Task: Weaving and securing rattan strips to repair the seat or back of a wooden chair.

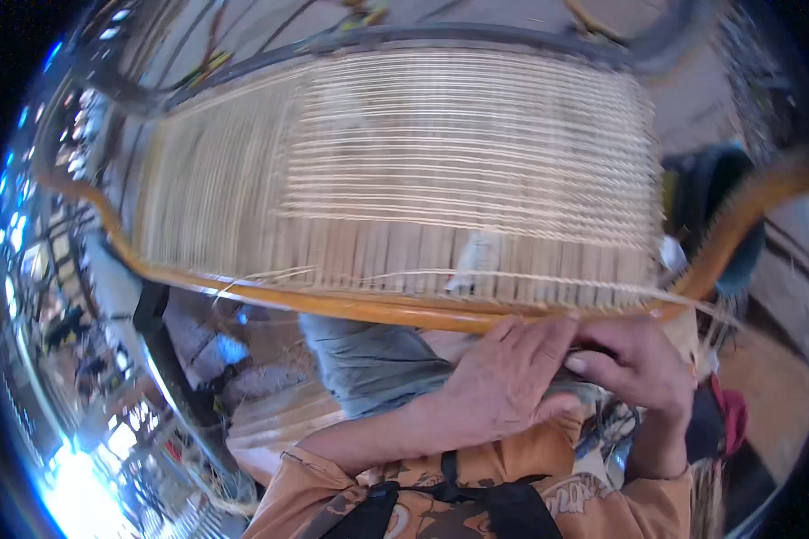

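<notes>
Side by side, your left hand (517, 379) lays its fingers over the rail (368, 308) and your right hand (636, 361) curls in beside it; whether either is clamped on anything, you cannot tell. Grey cloth (368, 364) shows just below the rail, which bends along the near edge of the weave (467, 153). Pale cords cross the weave from side to side, and beyond it runs a dark bar (476, 36).
</notes>
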The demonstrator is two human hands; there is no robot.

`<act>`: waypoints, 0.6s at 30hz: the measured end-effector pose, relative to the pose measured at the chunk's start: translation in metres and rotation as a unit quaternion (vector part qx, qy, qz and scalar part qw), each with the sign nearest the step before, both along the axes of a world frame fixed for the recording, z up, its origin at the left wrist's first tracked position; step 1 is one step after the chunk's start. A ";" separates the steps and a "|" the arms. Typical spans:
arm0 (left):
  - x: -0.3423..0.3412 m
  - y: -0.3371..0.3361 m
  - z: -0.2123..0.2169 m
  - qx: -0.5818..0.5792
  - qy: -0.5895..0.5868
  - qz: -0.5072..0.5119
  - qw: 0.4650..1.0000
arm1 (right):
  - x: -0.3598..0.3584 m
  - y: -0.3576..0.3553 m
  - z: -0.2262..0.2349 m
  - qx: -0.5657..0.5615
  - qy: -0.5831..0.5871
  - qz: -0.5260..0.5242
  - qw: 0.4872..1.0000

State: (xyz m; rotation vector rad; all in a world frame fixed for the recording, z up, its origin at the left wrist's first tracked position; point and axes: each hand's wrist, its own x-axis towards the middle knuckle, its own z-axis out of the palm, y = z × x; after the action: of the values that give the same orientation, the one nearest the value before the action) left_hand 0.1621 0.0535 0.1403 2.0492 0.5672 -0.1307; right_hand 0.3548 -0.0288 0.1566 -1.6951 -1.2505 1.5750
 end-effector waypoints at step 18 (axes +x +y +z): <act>-0.012 0.064 0.007 -0.052 -0.421 0.391 0.817 | -0.024 -0.288 -0.132 -0.329 -0.216 -0.393 0.831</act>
State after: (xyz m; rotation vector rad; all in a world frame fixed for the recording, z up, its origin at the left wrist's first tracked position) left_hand 0.1500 0.1177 0.1470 1.3999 0.7357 1.1505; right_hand 0.3308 -0.3163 0.0243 -2.6307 -0.0020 1.1563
